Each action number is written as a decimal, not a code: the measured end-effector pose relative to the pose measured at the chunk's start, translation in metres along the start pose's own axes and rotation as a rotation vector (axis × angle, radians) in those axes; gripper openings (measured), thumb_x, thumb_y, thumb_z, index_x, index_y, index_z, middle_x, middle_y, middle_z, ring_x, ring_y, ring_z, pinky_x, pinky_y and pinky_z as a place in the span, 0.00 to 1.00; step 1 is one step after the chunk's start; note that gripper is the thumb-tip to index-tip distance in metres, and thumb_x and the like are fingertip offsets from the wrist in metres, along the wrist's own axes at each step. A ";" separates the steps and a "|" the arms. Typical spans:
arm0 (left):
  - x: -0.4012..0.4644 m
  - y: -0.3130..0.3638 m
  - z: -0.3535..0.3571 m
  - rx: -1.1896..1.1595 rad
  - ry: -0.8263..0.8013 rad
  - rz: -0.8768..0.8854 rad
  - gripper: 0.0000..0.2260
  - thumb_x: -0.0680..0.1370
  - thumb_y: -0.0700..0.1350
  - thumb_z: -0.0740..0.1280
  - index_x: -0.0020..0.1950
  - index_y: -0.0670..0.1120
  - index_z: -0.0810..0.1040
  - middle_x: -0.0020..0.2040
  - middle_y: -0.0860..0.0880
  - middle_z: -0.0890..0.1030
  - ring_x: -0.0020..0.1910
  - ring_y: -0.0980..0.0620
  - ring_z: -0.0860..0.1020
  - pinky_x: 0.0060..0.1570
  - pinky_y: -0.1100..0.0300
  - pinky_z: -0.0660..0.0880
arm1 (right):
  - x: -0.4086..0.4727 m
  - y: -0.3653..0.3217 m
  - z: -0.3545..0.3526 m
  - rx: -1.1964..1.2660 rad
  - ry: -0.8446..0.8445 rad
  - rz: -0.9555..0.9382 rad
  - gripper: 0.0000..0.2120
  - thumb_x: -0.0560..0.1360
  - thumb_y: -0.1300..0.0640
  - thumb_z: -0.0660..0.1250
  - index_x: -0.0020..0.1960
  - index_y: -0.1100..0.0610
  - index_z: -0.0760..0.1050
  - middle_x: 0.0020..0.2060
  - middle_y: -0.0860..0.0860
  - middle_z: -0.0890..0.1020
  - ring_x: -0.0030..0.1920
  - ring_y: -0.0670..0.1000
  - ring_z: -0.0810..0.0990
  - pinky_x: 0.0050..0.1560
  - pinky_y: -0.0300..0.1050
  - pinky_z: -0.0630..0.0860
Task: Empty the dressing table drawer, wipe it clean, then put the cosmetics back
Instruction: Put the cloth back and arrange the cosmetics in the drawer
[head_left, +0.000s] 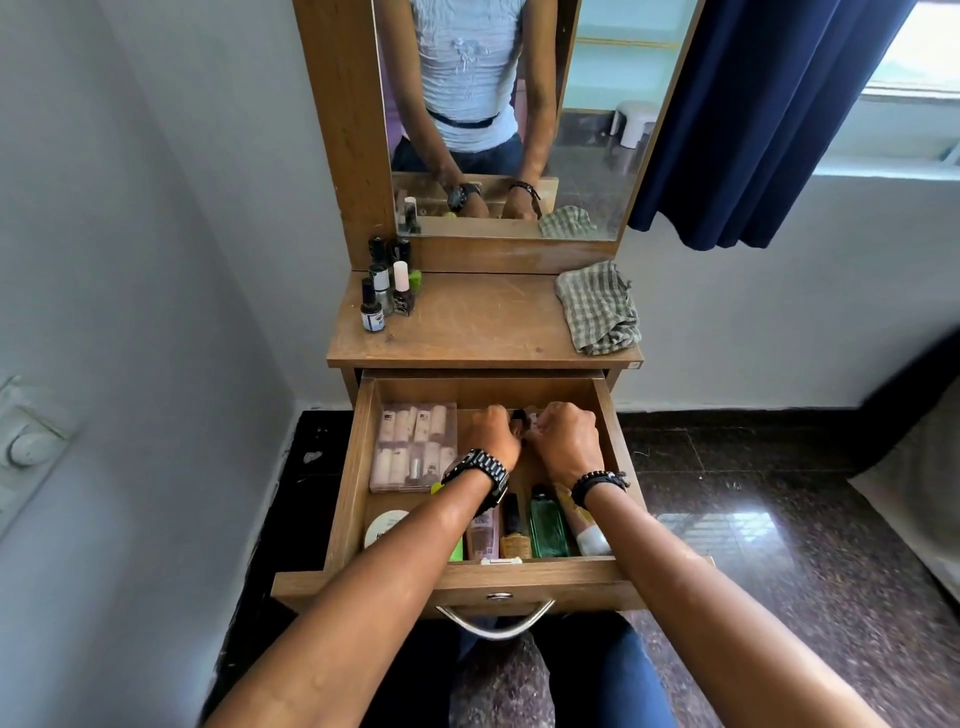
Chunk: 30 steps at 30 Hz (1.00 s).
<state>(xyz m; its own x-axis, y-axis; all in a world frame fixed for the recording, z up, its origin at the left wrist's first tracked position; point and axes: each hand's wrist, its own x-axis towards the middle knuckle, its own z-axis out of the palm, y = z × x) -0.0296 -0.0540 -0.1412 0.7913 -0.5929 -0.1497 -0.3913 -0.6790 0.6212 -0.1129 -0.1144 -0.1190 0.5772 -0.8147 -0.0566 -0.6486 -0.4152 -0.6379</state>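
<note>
The wooden drawer (353, 467) of the dressing table stands pulled out below me. Both hands reach into its far half. My left hand (491, 434) and my right hand (566, 436) are curled side by side around small dark and pink cosmetic items (522, 418), mostly hidden by the fingers. A clear box of small tubes (410, 447) lies at the drawer's left. Near the front lie a round white jar (382, 525), a pink tube (483, 535), a brown bottle (514, 530) and a green bottle (548, 525).
On the tabletop (478, 322) several nail polish bottles (387, 291) stand at the left and a checked cloth (597, 306) lies at the right. A mirror (587, 171) rises behind. A blue curtain (753, 114) hangs at the right; a wall is close on the left.
</note>
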 end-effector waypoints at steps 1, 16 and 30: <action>0.001 0.000 0.002 -0.009 -0.007 -0.003 0.05 0.76 0.41 0.66 0.47 0.41 0.79 0.49 0.41 0.82 0.49 0.42 0.80 0.45 0.53 0.76 | 0.001 0.001 0.001 0.000 -0.004 -0.001 0.05 0.73 0.55 0.70 0.40 0.56 0.77 0.40 0.53 0.81 0.38 0.51 0.76 0.38 0.39 0.68; 0.008 -0.009 -0.021 0.168 -0.041 0.074 0.10 0.76 0.34 0.61 0.54 0.38 0.78 0.56 0.37 0.79 0.57 0.39 0.77 0.55 0.50 0.75 | 0.027 0.010 -0.023 -0.699 -0.027 -0.486 0.07 0.75 0.56 0.66 0.49 0.59 0.79 0.49 0.55 0.80 0.54 0.56 0.78 0.54 0.48 0.74; 0.016 -0.001 -0.024 0.301 0.012 0.263 0.09 0.77 0.33 0.55 0.50 0.38 0.75 0.52 0.36 0.79 0.51 0.36 0.78 0.47 0.48 0.74 | 0.035 0.014 -0.019 -0.761 -0.101 -0.476 0.12 0.80 0.60 0.54 0.53 0.61 0.76 0.53 0.57 0.79 0.55 0.59 0.78 0.51 0.51 0.75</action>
<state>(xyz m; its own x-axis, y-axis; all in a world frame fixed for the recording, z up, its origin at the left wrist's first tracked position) -0.0047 -0.0521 -0.1258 0.6501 -0.7598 -0.0057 -0.7002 -0.6020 0.3840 -0.1113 -0.1563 -0.1149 0.8859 -0.4638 -0.0066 -0.4624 -0.8841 0.0672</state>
